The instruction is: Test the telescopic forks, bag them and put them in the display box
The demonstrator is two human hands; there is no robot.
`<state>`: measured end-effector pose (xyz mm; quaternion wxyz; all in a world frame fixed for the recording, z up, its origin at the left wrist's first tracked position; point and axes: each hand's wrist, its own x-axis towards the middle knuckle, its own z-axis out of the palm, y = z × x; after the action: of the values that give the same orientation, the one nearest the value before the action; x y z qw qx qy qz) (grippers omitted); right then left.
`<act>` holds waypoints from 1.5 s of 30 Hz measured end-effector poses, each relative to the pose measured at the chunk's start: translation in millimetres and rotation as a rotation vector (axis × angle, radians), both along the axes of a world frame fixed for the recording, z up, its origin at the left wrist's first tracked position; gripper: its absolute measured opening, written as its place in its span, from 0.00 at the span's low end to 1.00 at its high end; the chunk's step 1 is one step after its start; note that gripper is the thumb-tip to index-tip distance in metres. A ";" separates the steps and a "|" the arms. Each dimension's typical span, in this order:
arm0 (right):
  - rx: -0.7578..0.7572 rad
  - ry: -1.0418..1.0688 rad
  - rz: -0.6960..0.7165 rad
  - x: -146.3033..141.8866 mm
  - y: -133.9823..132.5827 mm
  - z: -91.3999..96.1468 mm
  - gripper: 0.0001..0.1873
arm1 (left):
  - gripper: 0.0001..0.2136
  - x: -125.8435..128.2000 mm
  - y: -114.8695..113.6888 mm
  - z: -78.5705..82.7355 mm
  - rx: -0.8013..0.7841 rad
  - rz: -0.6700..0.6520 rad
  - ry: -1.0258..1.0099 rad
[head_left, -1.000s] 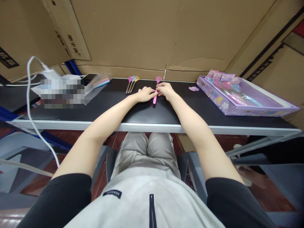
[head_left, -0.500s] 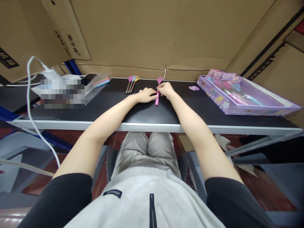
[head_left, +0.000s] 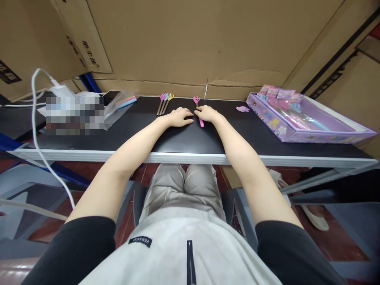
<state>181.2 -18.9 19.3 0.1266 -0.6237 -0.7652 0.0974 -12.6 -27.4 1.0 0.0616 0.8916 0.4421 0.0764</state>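
My right hand (head_left: 208, 113) holds a pink back scratcher (head_left: 202, 123) with fingers closed around its middle. The claw-shaped head points away from me and the pink handle toward me; the middle of the shaft is hidden by my fingers. Just left of it, my left hand (head_left: 180, 117) rests low over the table with fingers loosely stretched and nothing in them. Behind my left hand lie three more back scratchers (head_left: 164, 106) with metal shafts, their heads pink, blue and yellow.
On the right of the black table (head_left: 178, 142) stands a purple display box (head_left: 285, 134) with packaged items inside. A small purple piece (head_left: 242, 109) lies beside it. To the left are a clear bag (head_left: 114, 113), coloured tubes (head_left: 127, 102) and a white cable (head_left: 35, 118). Cardboard (head_left: 178, 43) walls the back.
My left hand has let go of the pink handle and moved slightly left. The back scratcher has turned, its head swinging left and its handle right, in my right hand.
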 end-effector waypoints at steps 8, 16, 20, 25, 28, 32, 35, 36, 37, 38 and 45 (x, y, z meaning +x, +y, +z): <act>-0.160 -0.070 -0.072 -1.0 -3.0 -0.1 0.39 | 0.26 -9.5 12.5 -3.8 0.014 0.031 -0.012; -0.129 -0.024 -0.122 7.0 3.6 -4.2 0.38 | 0.28 -11.9 10.5 -0.9 0.028 -0.004 -0.009; -0.147 0.022 -0.101 8.6 3.8 -3.9 0.44 | 0.28 -10.5 5.4 2.8 0.044 0.004 0.014; -0.154 0.056 -0.115 5.8 -2.4 -1.0 0.48 | 0.30 -7.7 -1.1 7.7 0.027 0.015 0.023; -0.162 0.033 -0.145 -0.2 -12.5 4.0 0.48 | 0.31 -7.5 -1.6 8.2 0.024 0.019 0.028; -0.185 -0.001 -0.187 -5.7 -20.6 7.5 0.46 | 0.29 -9.3 2.3 5.5 0.040 0.022 0.022; -0.156 0.029 -0.212 -4.9 -17.6 4.1 0.45 | 0.28 -11.1 5.9 2.7 0.053 0.008 0.014; -0.144 0.043 -0.217 -4.3 -16.1 2.7 0.45 | 0.28 -11.5 6.7 1.9 0.056 0.004 0.011; -0.137 0.054 -0.220 -3.7 -15.0 1.7 0.45 | 0.27 -11.7 7.2 1.4 0.056 0.004 0.008; -0.136 0.060 -0.221 -3.4 -14.6 1.3 0.44 | 0.27 -11.7 7.3 1.2 0.054 0.004 0.005; -0.179 0.045 -0.225 -5.2 -19.9 8.0 0.45 | 0.28 -13.5 -0.1 12.0 0.033 0.103 0.020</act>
<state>176.0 -38.8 27.3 0.0977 -0.7121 -0.6755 0.1644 -26.0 -27.5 13.0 0.0384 0.8692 0.4868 0.0777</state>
